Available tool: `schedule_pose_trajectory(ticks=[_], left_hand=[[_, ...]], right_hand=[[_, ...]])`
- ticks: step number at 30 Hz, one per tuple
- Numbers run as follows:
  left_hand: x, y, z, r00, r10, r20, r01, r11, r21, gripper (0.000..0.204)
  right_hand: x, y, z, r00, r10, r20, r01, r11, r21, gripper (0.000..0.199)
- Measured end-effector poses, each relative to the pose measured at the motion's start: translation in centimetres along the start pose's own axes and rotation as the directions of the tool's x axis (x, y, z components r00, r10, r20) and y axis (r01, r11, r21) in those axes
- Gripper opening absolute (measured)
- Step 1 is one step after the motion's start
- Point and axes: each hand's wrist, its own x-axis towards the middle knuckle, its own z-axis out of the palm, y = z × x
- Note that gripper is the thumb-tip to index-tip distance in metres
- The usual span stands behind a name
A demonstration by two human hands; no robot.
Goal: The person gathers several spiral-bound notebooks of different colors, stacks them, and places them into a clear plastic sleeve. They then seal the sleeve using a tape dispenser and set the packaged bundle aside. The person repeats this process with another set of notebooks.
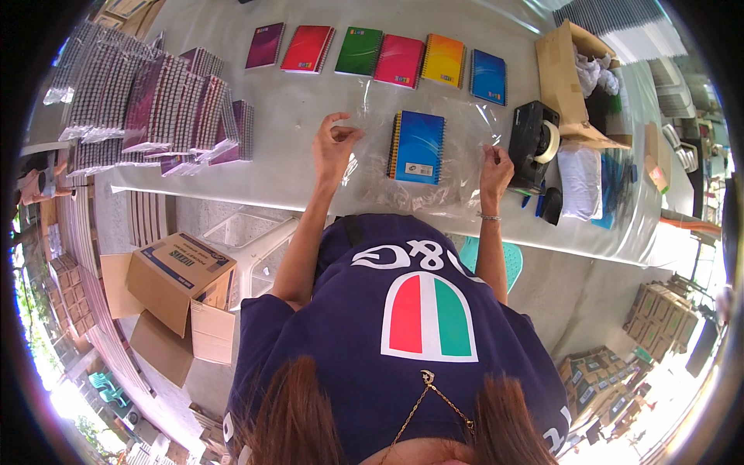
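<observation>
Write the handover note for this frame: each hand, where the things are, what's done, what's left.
Left hand: pinching the left edge of the clear plastic sheet.
Right hand: grip on the sheet's right edge.
Blue notebook: lying on the sheet between the hands, uncovered.
Six notebooks in a row behind it; tape dispenser just right of the right hand.
Done: notebook laid on the sheet. Left: the sheet is not yet folded over or taped.

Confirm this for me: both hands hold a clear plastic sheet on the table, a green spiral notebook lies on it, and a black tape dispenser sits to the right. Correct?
Not quite. The head view shows the spiral notebook on the clear plastic sheet is blue, not green. The left hand and right hand do hold the sheet, with the black tape dispenser to the right.
</observation>
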Motion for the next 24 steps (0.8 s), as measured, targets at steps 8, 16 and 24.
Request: schedule_pose_trajectory(ticks=[8, 16, 24], left_hand=[[0.6, -1.0, 0.3, 0.994, 0.027, 0.109, -0.043, 0.988, 0.148, 0.046], [-0.9, -3.4, 2.7, 0.941, 0.309, 0.139, -0.305, 0.592, 0.746, 0.051], [-2.3, -3.1, 3.2, 0.912, 0.350, 0.214, -0.389, 0.575, 0.719, 0.045]], right_hand=[[-0.1, 0.2, 0.5, 0.989, -0.144, -0.019, 0.139, 0.977, -0.162, 0.014], [0.2, 0.8, 1.1, 0.991, -0.132, 0.017, 0.133, 0.982, -0.131, 0.021], [0.0, 1.9, 1.4, 0.960, -0.275, 0.047, 0.278, 0.926, -0.257, 0.018]])
